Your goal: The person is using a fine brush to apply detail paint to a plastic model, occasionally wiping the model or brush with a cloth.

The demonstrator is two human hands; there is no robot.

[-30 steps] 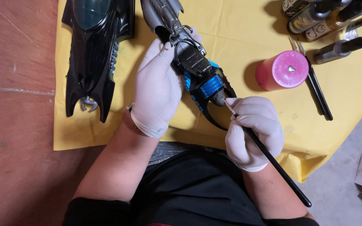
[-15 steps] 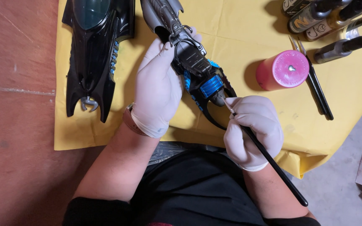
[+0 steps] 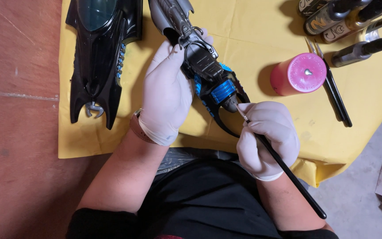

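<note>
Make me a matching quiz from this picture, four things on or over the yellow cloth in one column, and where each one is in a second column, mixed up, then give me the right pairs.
Column one:
1. thin black paintbrush
2. pink round container
3. black car-shaped shell
4. grey and blue model part

Column two:
A. lying on the yellow cloth at the left, untouched
B. gripped in the left hand
C. standing on the cloth right of the hands
D. held in the right hand, tip at the model

Pairs: 1-D, 2-C, 3-A, 4-B
</note>
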